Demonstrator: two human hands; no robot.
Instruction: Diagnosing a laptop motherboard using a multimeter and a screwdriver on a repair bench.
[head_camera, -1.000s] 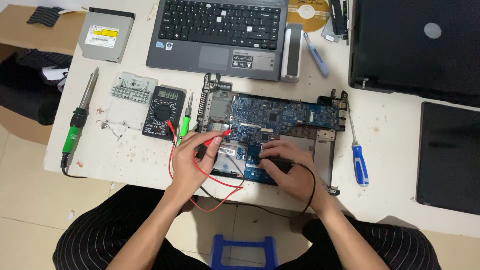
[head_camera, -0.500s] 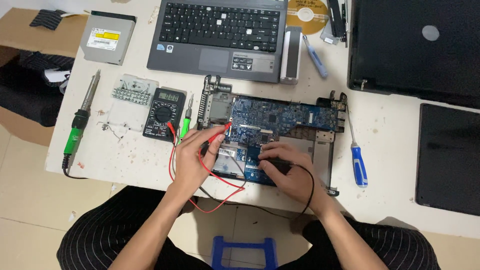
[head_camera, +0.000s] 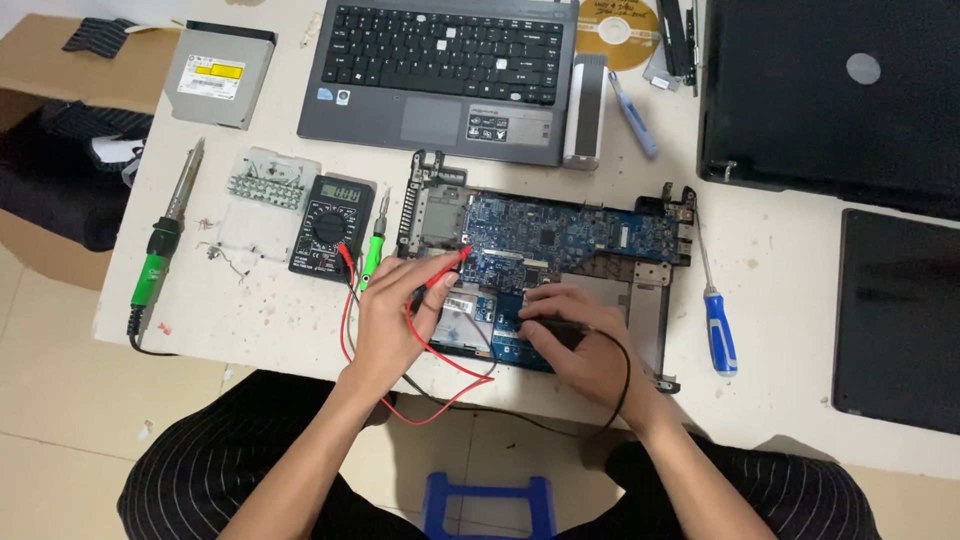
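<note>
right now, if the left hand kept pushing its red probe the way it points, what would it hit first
The left hand aims the red probe up and to the right, its tip on or just above the blue circuit board. Going on, it would likely meet that board first; the height of the tip is unclear.

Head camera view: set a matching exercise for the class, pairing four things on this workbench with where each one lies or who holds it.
Things:
1. red probe
2. black probe
3. soldering iron
4. blue screwdriver

Places:
A. on the table just right of the circuit board
B. in the left hand, tip on the board
C. near the table's left edge, left of the multimeter
D. under the right hand, on the board's lower part

Pairs: 1-B, 2-D, 3-C, 4-A
</note>
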